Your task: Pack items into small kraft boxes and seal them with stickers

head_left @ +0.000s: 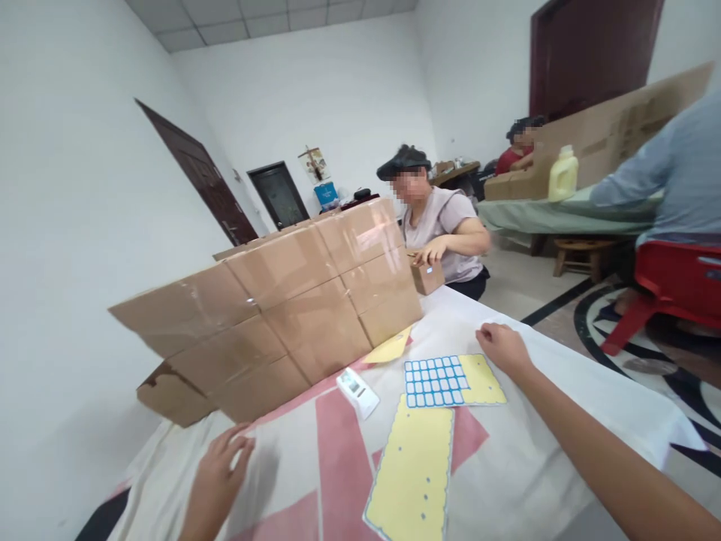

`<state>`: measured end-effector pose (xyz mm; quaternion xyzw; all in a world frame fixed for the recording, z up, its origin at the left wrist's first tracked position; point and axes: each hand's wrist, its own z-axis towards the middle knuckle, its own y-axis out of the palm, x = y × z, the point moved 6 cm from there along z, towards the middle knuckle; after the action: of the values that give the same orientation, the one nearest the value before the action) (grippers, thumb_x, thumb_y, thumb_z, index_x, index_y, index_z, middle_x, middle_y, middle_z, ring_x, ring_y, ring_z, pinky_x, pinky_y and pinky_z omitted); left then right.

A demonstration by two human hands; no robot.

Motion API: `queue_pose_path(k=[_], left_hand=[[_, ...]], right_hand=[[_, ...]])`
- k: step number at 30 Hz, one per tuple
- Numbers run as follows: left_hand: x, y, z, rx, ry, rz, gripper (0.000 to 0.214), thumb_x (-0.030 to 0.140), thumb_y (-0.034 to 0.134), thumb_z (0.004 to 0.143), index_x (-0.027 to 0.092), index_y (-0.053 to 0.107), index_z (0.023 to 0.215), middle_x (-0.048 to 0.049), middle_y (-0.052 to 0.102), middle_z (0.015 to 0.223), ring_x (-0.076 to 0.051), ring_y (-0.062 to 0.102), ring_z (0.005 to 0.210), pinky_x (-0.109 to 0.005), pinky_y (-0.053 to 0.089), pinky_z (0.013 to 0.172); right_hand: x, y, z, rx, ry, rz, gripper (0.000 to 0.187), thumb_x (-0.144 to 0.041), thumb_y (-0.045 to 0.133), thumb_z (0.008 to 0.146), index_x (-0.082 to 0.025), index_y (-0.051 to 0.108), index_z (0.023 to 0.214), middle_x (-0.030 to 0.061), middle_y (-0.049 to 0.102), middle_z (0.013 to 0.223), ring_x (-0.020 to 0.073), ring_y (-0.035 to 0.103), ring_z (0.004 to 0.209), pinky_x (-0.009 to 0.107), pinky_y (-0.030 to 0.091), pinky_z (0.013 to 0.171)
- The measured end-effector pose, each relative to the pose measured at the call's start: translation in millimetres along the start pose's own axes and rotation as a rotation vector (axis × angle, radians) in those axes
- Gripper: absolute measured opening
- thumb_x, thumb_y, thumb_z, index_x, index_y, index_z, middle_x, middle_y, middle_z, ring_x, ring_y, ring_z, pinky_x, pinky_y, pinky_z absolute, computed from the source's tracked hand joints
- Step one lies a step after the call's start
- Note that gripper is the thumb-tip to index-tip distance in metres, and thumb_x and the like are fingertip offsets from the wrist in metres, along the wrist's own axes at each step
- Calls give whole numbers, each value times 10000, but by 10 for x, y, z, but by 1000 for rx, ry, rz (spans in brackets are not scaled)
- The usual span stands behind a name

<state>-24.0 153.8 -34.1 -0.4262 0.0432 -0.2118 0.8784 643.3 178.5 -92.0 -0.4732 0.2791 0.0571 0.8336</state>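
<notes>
My left hand (221, 460) is over the patterned cloth at the near left, fingers loosely curved with a gap beside the thumb, holding nothing. My right hand (505, 349) has its fingers curled together near the table's right edge; whether anything is in them is hidden. Just left of it lies a label sheet (435, 380), with rows of blue-bordered white labels and a bare yellow strip. Below this, a yellow sheet (414, 469) with a scalloped edge and a few small dots is nearest me. A small white device (358, 392) with a little screen lies between my hands.
A taped wall of cardboard boxes (304, 315) stands across the table, a yellow paper (390, 348) at its foot. Beyond it, a person (436, 218) has a hand on a small box (429, 279). At right are a red chair (676, 278) and a yellow jug (563, 175).
</notes>
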Motion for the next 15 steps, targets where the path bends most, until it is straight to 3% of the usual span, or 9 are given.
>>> queue_pose_path(k=[2,4,6,7,9,11,13,15], left_hand=[[-715,-322,-265,64,-191,44,296,446,507,843,287,670,654,-102,748,1091,-355,708,983,-546,540,924],[-1282,-594,-484,145,-392,32,242,455,507,769,277,631,662,-126,720,1107,-404,658,1102,-601,464,1028],[-1718,-736,-624,197,-556,-18,199,449,540,703,267,606,746,-126,687,1148,-416,598,1210,-602,401,1103],[-1898,-754,-655,218,-610,-39,232,457,566,686,259,594,804,-127,670,1174,-415,576,1240,-595,385,1121],[-2219,-699,-649,271,-703,-76,443,504,651,656,216,570,983,-171,627,1225,-448,530,1283,-625,365,1125],[-2488,-532,-551,329,-764,-130,746,550,745,628,161,488,1211,-221,560,1318,-479,454,1348,-665,327,1131],[-2686,-296,-359,374,-760,-215,963,560,823,610,186,361,1368,-224,470,1435,-456,397,1402,-647,332,1139],[-2812,-58,-89,412,-667,-322,1037,580,818,677,201,248,1456,-235,378,1516,-418,340,1449,-599,322,1160]], right_hand=[[-82,-85,23,-48,7,-4,256,-300,546,845,-225,595,605,86,645,687,288,622,786,376,389,671],[-265,-165,73,-76,37,-7,300,-306,564,816,-240,540,524,94,622,602,288,604,635,386,383,601],[-671,-178,101,-71,32,-12,305,-308,562,810,-260,502,515,108,625,592,288,594,586,404,403,585],[-991,-139,73,-60,-7,5,274,-307,555,814,-265,508,547,115,646,630,292,612,618,409,428,604],[-1866,59,-145,-59,-164,89,154,-302,537,825,-265,553,676,106,698,787,282,662,767,396,487,698],[-3002,381,-629,-118,-471,348,116,-301,515,846,-248,583,769,97,701,836,277,669,816,405,518,752],[-4148,836,-1262,-285,-726,521,123,-265,500,880,-236,618,864,76,705,886,253,673,855,399,533,798],[-5155,1357,-1801,-441,-855,668,159,-233,502,900,-222,643,973,77,713,969,237,682,923,387,545,839]])
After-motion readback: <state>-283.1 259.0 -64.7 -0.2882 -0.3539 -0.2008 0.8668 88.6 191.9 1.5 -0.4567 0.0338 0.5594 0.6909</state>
